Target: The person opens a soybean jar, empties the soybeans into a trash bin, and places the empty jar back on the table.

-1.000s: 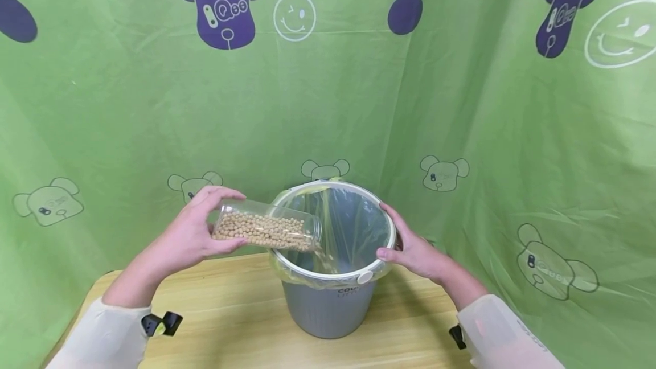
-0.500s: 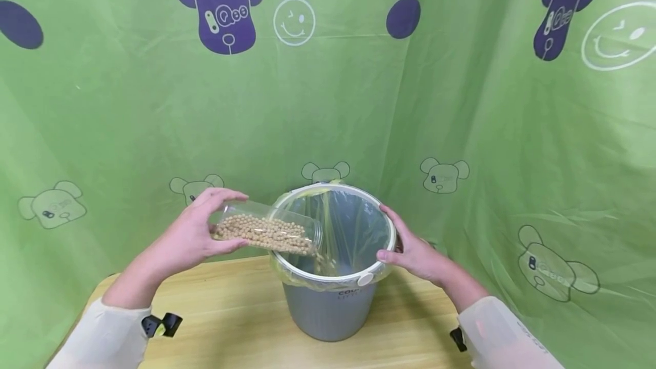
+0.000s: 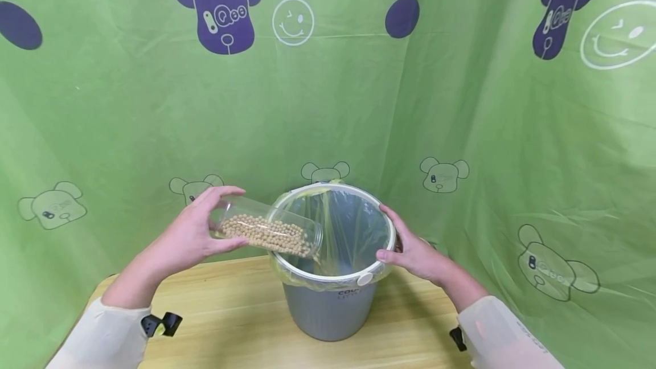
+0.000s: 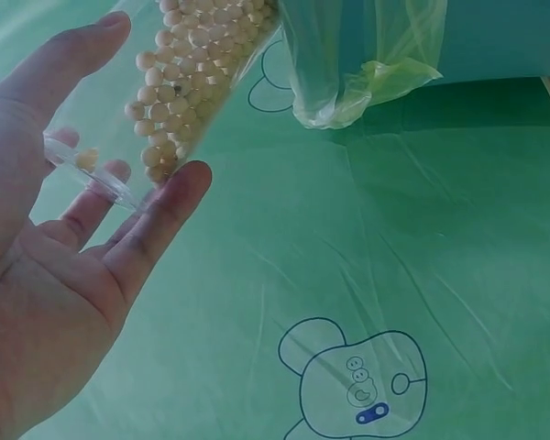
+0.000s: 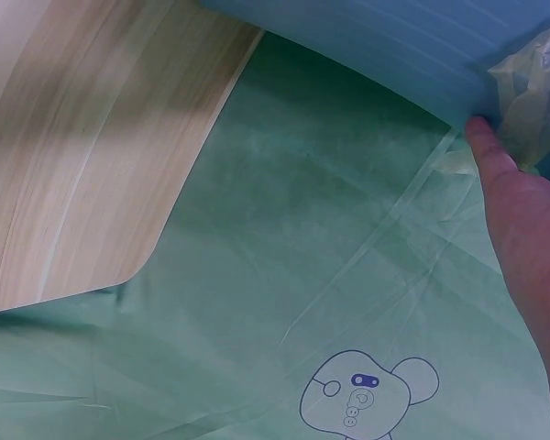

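Observation:
My left hand [image 3: 192, 235] grips a clear jar [image 3: 251, 208] near its base, thumb on the near side and fingers over the top. Pale round dried beans [image 3: 263, 233] fill its lower side. Tipped down to the right, the jar has its mouth over the left rim of a grey trash bin [image 3: 328, 312], and a few beans fall inside. A thin yellowish plastic bag [image 3: 353, 226] lines the bin and folds over its edge. On the bin's right side, my right hand [image 3: 417, 252] holds the white rim [image 3: 392, 238]. The left wrist view shows the beans [image 4: 188, 73] close up.
The bin stands on a light wooden table [image 3: 220, 306]. A green printed cloth [image 3: 328, 101] hangs behind and at both sides. In the right wrist view, the table's edge [image 5: 202, 147] ends beside the bin's wall [image 5: 385, 46].
Beans keep running from the jar into the bin, and the pile in the jar has shrunk. The jar tilts slightly more steeply. My right hand stays in place on the rim.

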`<state>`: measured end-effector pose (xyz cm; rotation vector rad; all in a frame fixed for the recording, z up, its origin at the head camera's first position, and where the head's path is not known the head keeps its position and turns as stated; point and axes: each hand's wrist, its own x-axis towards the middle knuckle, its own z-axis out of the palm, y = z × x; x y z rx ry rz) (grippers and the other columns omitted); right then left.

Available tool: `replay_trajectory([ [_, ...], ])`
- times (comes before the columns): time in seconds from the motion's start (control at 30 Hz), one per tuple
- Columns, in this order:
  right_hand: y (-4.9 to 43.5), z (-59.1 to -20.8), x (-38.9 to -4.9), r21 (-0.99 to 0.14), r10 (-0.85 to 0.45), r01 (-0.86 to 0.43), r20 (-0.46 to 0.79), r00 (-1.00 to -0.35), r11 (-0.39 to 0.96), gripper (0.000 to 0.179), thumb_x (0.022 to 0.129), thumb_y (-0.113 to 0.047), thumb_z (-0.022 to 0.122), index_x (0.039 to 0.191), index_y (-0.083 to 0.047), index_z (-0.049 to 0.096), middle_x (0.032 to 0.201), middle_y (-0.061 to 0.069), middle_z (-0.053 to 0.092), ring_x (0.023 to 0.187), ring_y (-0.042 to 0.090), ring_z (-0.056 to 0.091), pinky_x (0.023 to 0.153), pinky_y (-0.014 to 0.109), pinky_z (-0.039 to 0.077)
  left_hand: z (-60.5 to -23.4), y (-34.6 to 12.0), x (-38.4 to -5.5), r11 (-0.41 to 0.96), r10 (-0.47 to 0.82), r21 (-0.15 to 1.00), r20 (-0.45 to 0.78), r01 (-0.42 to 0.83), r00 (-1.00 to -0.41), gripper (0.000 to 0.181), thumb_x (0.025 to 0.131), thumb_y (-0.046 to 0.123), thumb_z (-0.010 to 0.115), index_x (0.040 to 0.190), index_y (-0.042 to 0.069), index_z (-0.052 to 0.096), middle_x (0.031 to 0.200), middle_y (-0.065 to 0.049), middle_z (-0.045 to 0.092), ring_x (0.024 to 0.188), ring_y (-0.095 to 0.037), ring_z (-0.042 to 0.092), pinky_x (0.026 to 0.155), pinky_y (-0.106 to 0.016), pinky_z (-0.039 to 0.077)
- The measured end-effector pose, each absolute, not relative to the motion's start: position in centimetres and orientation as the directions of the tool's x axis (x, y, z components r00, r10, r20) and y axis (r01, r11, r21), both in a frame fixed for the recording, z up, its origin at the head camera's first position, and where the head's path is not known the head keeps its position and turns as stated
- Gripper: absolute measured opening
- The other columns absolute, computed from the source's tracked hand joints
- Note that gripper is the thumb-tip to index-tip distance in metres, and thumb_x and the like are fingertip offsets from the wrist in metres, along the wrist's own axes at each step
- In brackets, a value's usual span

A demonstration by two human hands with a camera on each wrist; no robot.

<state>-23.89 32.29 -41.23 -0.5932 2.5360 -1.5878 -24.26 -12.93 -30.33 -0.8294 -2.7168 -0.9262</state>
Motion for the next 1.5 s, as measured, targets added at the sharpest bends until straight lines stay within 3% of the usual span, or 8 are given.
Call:
replay_trajectory([
  [0.13, 32.4, -41.3, -24.0, -0.877, -0.372, -0.283, 0.132, -0.919, 0.388, 0.107, 0.089, -0.025, 0.075, 0.161, -0.03, -0.003, 0.161, 0.036, 0.014, 0.137, 0.056, 0.042, 0.111, 0.058, 0.043, -30.4, -12.9, -24.4, 0.647, 0.449, 0.541, 0.3, 0.538, -0.842, 0.093, 0.072, 0.052, 0.085, 0.148, 0.027, 0.04, 0.143, -0.006, 0.048, 0.09, -0.018, 0.069, 0.075, -0.021, 0.06],
  [0.3, 32.4, -41.3, -24.0, -0.874, -0.373, -0.291, 0.139, -0.917, 0.39, 0.107, 0.089, -0.028, 0.076, 0.161, -0.031, -0.003, 0.161, 0.036, 0.015, 0.137, 0.056, 0.042, 0.11, 0.058, 0.044, -30.4, -12.8, -24.4, 0.621, 0.456, 0.559, 0.313, 0.55, -0.833, 0.092, 0.073, 0.042, 0.088, 0.15, 0.033, 0.038, 0.149, -0.009, 0.046, 0.1, -0.031, 0.071, 0.071, -0.022, 0.061],
  [0.43, 32.4, -41.2, -23.9, -0.875, -0.371, -0.291, 0.141, -0.918, 0.388, 0.108, 0.088, -0.029, 0.077, 0.161, -0.03, -0.003, 0.161, 0.036, 0.015, 0.136, 0.057, 0.042, 0.11, 0.058, 0.045, -30.2, -12.7, -24.4, 0.627, 0.461, 0.543, 0.32, 0.559, -0.828, 0.095, 0.074, 0.037, 0.088, 0.152, 0.038, 0.035, 0.153, -0.01, 0.044, 0.107, -0.037, 0.069, 0.076, -0.03, 0.063],
  [0.63, 32.3, -41.2, -23.9, -0.88, -0.372, -0.282, 0.134, -0.919, 0.381, 0.107, 0.089, -0.027, 0.076, 0.161, -0.034, -0.002, 0.161, 0.036, 0.015, 0.136, 0.056, 0.043, 0.109, 0.057, 0.045, -30.0, -12.5, -24.2, 0.631, 0.437, 0.576, 0.29, 0.52, -0.851, 0.098, 0.074, 0.032, 0.089, 0.152, 0.039, 0.03, 0.146, -0.013, 0.051, 0.114, -0.042, 0.066, 0.085, -0.043, 0.062],
  [0.97, 32.3, -41.2, -23.8, -0.88, -0.367, -0.278, 0.131, -0.921, 0.385, 0.107, 0.089, -0.022, 0.075, 0.161, -0.032, -0.002, 0.161, 0.037, 0.013, 0.137, 0.057, 0.042, 0.11, 0.058, 0.044, -30.0, -12.2, -24.5, 0.575, 0.477, 0.493, 0.446, 0.653, -0.757, 0.092, 0.069, 0.021, 0.092, 0.146, 0.019, 0.043, 0.15, -0.002, 0.042, 0.123, -0.022, 0.055, 0.093, -0.035, 0.059],
  [1.17, 32.3, -41.2, -23.9, -0.88, -0.363, -0.275, 0.129, -0.923, 0.387, 0.107, 0.089, -0.025, 0.076, 0.161, -0.032, -0.002, 0.161, 0.036, 0.013, 0.137, 0.057, 0.042, 0.11, 0.057, 0.044, -30.0, -12.1, -24.7, 0.578, 0.473, 0.486, 0.454, 0.655, -0.755, 0.093, 0.069, 0.019, 0.092, 0.148, 0.026, 0.043, 0.148, -0.001, 0.047, 0.121, -0.023, 0.058, 0.092, -0.034, 0.06],
  [1.37, 32.3, -41.3, -23.9, -0.88, -0.36, -0.274, 0.129, -0.924, 0.388, 0.107, 0.089, -0.026, 0.076, 0.161, -0.032, -0.002, 0.162, 0.036, 0.012, 0.137, 0.057, 0.041, 0.11, 0.057, 0.044, -29.9, -11.9, -24.4, 0.604, 0.434, 0.546, 0.386, 0.581, -0.814, 0.1, 0.073, 0.029, 0.09, 0.154, 0.038, 0.031, 0.153, -0.002, 0.048, 0.114, -0.032, 0.067, 0.087, -0.04, 0.062],
  [1.5, 32.3, -41.3, -23.9, -0.881, -0.359, -0.27, 0.126, -0.925, 0.388, 0.106, 0.089, -0.024, 0.076, 0.161, -0.035, -0.002, 0.161, 0.036, 0.012, 0.137, 0.057, 0.042, 0.11, 0.057, 0.045, -29.9, -11.8, -24.4, 0.574, 0.424, 0.599, 0.365, 0.558, -0.829, 0.103, 0.073, 0.029, 0.09, 0.155, 0.04, 0.027, 0.16, 0.004, 0.04, 0.128, -0.034, 0.06, 0.093, -0.038, 0.06],
])
